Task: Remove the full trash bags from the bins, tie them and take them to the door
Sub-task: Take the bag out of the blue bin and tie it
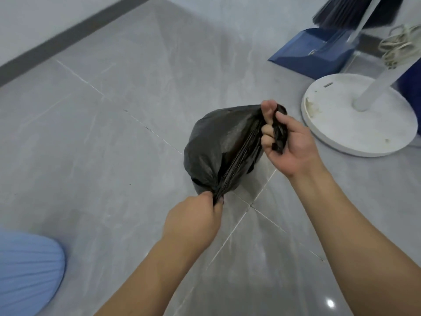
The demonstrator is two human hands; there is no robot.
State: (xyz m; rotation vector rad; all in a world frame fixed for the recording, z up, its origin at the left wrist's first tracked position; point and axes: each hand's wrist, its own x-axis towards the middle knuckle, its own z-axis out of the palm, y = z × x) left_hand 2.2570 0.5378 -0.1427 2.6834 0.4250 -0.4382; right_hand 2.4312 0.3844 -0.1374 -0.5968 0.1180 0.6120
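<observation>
A head-worn camera looks down at a grey tiled floor point(114, 133), where a person's two bare hands hold a small black trash bag point(218, 142) near the centre of the view, slightly toward 3 o'clock. The bag is bulging and rounded, and its top edge is stretched into a taut, pleated band running from 7 o'clock to 1 o'clock between the hands. The left hand point(196, 222), reaching in from 6 o'clock, is clenched around the gathered plastic at the lower end of that band, knuckles up. The right hand point(287, 142), coming in from 4 o'clock, grasps the upper end, palm turned toward the camera, with the fingers curled over a bunched strip of black plastic and the thumb pressed against it. Whether the bag rests on the floor or hangs just above it cannot be told. At 2 o'clock stands the round white base point(355, 117) of a fan, stained along its left rim, with a white pole rising from it. Beyond it at 1 o'clock lie a blue dustpan point(309, 51) and the dark bristles of a broom point(355, 12), and a coiled pale cord point(401, 46) sits near the right edge. A dark baseboard point(68, 37) runs along the wall at 11 o'clock. Pale blue ribbed fabric point(27, 270) fills the corner at 8 o'clock.
</observation>
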